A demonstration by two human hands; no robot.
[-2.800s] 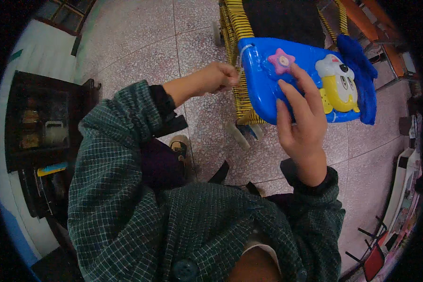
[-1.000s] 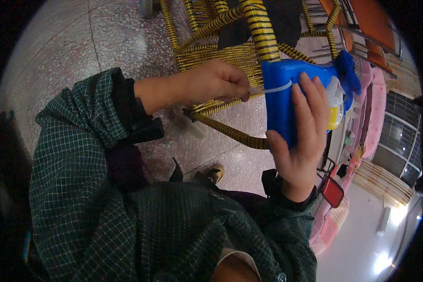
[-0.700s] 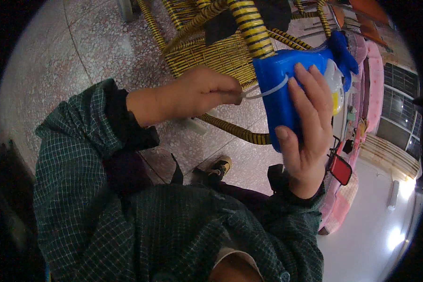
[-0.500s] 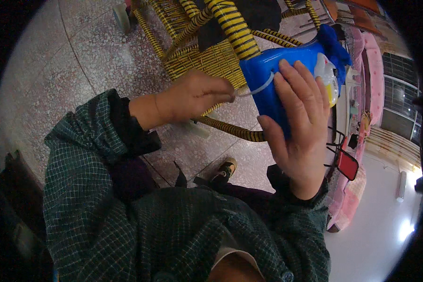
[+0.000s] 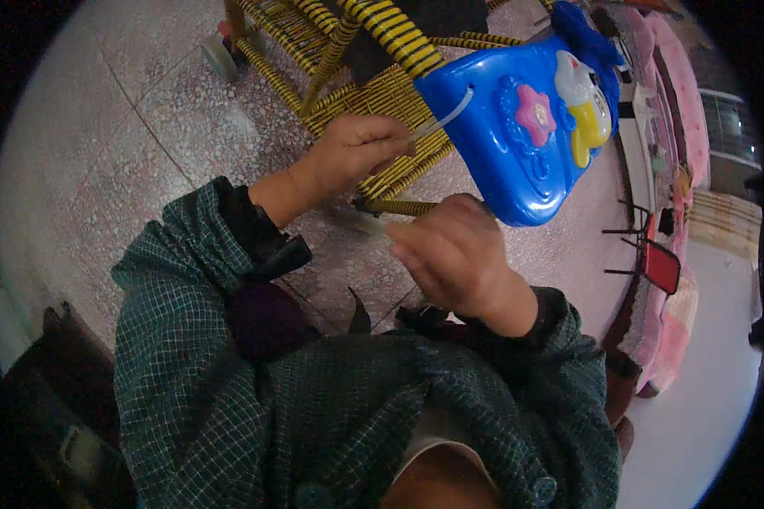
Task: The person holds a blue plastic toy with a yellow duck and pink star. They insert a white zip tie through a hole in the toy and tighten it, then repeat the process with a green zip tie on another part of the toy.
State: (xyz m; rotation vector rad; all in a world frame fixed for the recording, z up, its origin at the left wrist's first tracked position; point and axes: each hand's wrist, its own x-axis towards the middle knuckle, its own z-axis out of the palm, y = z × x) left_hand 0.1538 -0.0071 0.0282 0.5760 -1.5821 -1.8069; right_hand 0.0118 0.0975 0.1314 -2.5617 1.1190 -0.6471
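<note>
Glossy blue moulded-plastic toy panel [image 5: 508, 127], with a raised pink star button and a yellow-white cartoon figure, sits tilted on the woven yellow-and-black rattan frame [image 5: 373, 51]. Left hand [image 5: 352, 153] has its grip closed on a thin white plastic strip [image 5: 440, 121] running into the panel's slot. Right hand [image 5: 454, 254], loosely curled, hovers just below the panel over the speckled stone floor [image 5: 102, 144]; whether its grip contains anything cannot be told.
</note>
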